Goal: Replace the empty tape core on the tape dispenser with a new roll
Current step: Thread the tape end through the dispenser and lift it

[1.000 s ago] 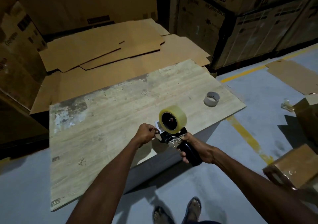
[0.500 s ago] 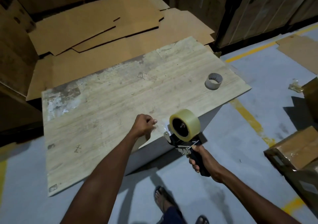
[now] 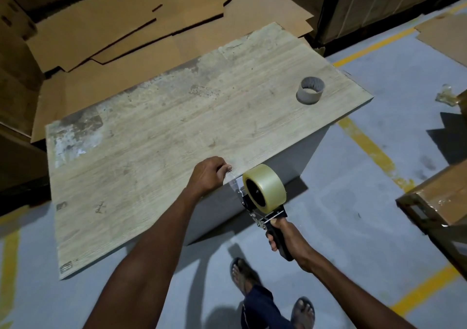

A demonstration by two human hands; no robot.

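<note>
Off the desk's (image 3: 151,151) near edge, the right grip (image 3: 286,240) is curled round the handle of the tape dispenser (image 3: 252,203), which carries the new roll (image 3: 269,185). Just beside it, the left grip (image 3: 208,175) pinches the clear tape end (image 3: 232,177) over the desk edge. 1 empty core (image 3: 310,91) stands near the far right corner.

one tape dispenser (image 3: 281,245), one tape roll (image 3: 270,180), one empty tape core (image 3: 310,90), one counter (image 3: 151,139), one left hand (image 3: 208,175), one right hand (image 3: 288,240), two sandalled feet (image 3: 241,274), several flattened cardboard sheets (image 3: 101,25), one taped box (image 3: 442,197)
</note>
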